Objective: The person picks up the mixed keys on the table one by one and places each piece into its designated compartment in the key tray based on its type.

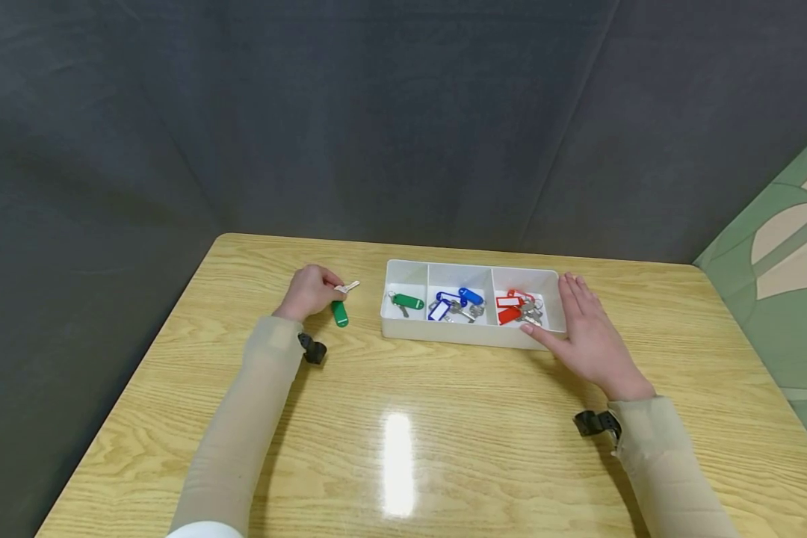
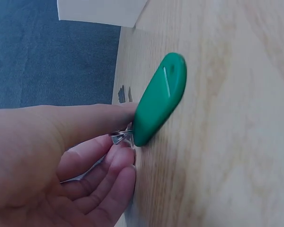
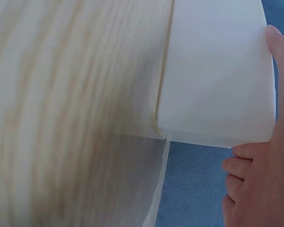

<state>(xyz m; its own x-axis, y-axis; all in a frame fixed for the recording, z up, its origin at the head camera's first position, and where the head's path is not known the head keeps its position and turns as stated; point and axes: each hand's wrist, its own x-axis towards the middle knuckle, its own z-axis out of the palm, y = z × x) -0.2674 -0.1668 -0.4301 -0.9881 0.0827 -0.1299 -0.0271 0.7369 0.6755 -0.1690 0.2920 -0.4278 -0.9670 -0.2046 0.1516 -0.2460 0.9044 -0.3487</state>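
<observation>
At the left of the table my left hand [image 1: 312, 291] pinches a key with a green tag [image 1: 339, 314] by its ring end, between thumb and fingers. The key blade [image 1: 352, 286] points right, and in the left wrist view the green tag [image 2: 161, 99] stands tilted against the wood. A white three-compartment tray [image 1: 457, 335] lies to the right. My right hand [image 1: 588, 340] rests on its right end, straight fingers along the end wall and thumb on the front rim. In the right wrist view the thumb touches the edge of the tray [image 3: 213, 71].
The tray's left compartment holds a key with a green tag [image 1: 408, 301]. Several blue-tagged keys [image 1: 471, 296] lie in the middle one, several red-tagged keys [image 1: 509, 315] in the right one. A dark cloth [image 1: 376, 134] hangs behind the wooden table [image 1: 484, 448].
</observation>
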